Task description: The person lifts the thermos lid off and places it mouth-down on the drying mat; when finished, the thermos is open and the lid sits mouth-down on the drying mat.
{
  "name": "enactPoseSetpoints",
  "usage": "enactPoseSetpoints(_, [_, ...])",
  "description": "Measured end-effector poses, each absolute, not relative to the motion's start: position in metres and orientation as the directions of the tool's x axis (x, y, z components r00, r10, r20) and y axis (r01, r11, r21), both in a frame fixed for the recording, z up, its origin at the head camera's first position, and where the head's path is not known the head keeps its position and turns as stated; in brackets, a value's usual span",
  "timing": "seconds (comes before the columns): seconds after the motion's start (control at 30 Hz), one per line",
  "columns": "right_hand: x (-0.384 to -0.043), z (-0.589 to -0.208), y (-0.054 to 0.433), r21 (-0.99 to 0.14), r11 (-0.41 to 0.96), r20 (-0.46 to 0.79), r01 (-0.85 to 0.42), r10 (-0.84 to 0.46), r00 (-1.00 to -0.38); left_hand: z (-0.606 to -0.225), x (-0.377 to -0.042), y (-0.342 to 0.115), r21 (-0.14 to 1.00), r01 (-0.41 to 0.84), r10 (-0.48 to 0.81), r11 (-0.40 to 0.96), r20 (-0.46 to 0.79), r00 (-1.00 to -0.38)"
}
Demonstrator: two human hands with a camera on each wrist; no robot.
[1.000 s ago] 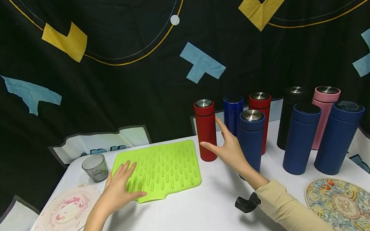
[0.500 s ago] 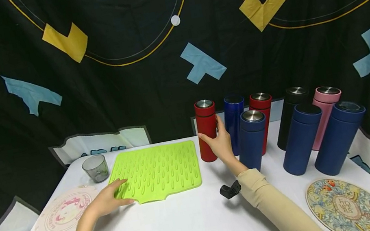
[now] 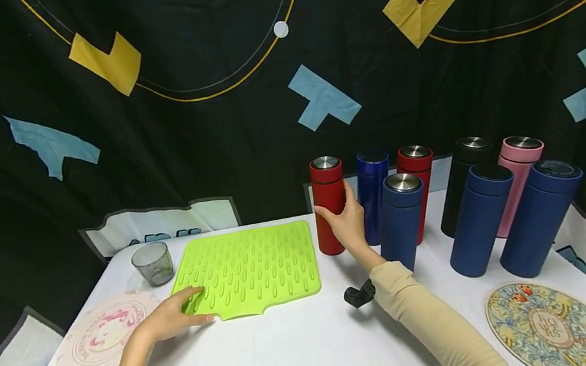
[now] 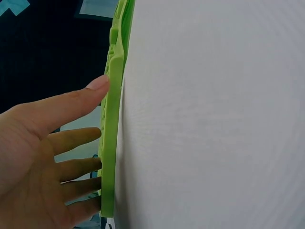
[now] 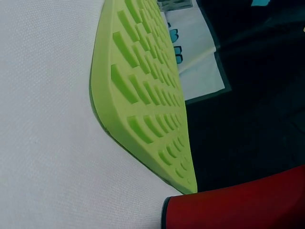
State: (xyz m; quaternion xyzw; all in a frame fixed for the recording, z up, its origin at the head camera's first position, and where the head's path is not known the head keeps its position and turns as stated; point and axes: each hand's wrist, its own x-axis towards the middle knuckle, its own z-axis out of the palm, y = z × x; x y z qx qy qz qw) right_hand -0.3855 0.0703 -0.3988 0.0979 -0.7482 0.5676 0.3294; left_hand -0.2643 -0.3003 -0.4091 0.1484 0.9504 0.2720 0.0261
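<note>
A red vacuum flask [image 3: 329, 196] with a steel-topped lid stands upright beside a lime-green ridged silicone mat [image 3: 249, 266]. My right hand [image 3: 350, 224] holds the flask from its right, thumb at the front and fingers at the far side. In the right wrist view only the flask's lower part [image 5: 238, 205] shows, close to the mat's corner; the hand is out of that view. My left hand [image 3: 166, 318] lies at the mat's near left corner. Its fingers are extended, with the thumb and fingertips [image 4: 97, 83] right at the mat's surface in the left wrist view.
Several more flasks stand on the right: shiny blue [image 3: 375, 194], navy [image 3: 403, 222], red [image 3: 416, 168], black [image 3: 461, 189], pink [image 3: 519, 163] and others. A glass cup [image 3: 154, 264] and pink round mat [image 3: 105, 337] lie left. A floral round mat [image 3: 553, 323] lies front right.
My right hand has moved left and taken hold of the red flask, which has stayed in place. My left hand has drawn back from over the mat to its near left corner.
</note>
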Motion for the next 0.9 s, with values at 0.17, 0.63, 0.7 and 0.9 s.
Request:
enactPoseSetpoints(0.17, [-0.382, -0.399, 0.073, -0.767, 0.321, 0.632, -0.556, 0.229, -0.74, -0.405, -0.264, -0.299, 0.496, 0.318, 0.331, 0.808, 0.065, -0.942])
enactPoseSetpoints(0.63, [-0.329, -0.367, 0.076, -0.654, 0.266, 0.746, -0.708, 0.07, -0.663, -0.332, -0.252, -0.246, 0.446, 0.506, 0.402, 0.739, 0.312, -0.861])
enactPoseSetpoints(0.7, [-0.317, -0.362, 0.078, -0.619, 0.289, 0.767, -0.731, 0.022, -0.641, -0.32, -0.249, -0.232, 0.447, 0.539, 0.409, 0.714, 0.358, -0.839])
enactPoseSetpoints(0.9, [-0.288, -0.356, 0.086, -0.492, 0.373, 0.82, -0.786, -0.106, -0.563, -0.29, -0.236, -0.193, 0.413, 0.681, 0.454, 0.605, 0.523, -0.721])
